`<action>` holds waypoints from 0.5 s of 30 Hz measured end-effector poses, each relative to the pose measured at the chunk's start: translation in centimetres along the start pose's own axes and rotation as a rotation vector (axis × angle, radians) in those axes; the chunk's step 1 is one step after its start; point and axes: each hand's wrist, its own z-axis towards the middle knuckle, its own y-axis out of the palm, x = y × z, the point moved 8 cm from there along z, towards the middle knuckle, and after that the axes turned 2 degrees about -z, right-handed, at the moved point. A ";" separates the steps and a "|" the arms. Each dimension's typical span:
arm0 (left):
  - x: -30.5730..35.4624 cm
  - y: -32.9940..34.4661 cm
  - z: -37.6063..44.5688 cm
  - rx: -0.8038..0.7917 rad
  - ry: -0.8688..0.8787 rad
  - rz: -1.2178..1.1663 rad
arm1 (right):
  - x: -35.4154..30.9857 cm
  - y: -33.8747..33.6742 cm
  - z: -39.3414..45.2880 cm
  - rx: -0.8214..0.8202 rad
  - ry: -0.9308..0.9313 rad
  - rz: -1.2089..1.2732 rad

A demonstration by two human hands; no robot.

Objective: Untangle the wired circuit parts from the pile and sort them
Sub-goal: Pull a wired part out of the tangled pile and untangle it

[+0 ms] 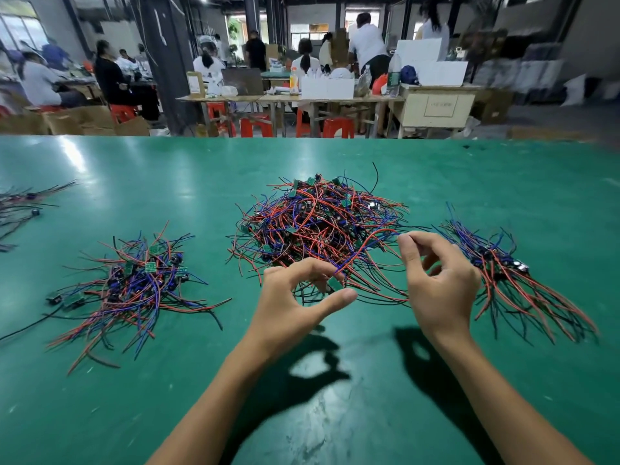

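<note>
A big tangled pile (318,223) of red, blue and black wires with small green circuit boards lies mid-table. My left hand (295,307) hovers at its near edge, pinching a small green board (334,282) between fingers and thumb. My right hand (439,283) is beside it, fingertips pinching the red and blue wires (369,243) that run from that board. A looser sorted heap (134,286) lies to the left. A bundle with its wires laid parallel (510,273) lies right of my right hand.
The green table (335,380) stretches wide in front of me. More wired parts (20,206) lie at the far left edge. Beyond the table's far edge are workbenches (302,95), red stools (255,127), cardboard boxes and several people.
</note>
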 end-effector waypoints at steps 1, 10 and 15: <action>0.2 0.0 0.0 0.003 0.005 -0.023 | 0.2 0.2 0.0 -0.014 0.010 -0.010; 0.8 -0.2 -0.1 0.077 0.071 0.049 | -3.5 2.0 -1.3 -0.272 -0.383 -0.203; 0.4 -0.3 0.0 0.055 0.062 -0.024 | -4.6 4.6 -3.3 -0.580 -0.523 -0.120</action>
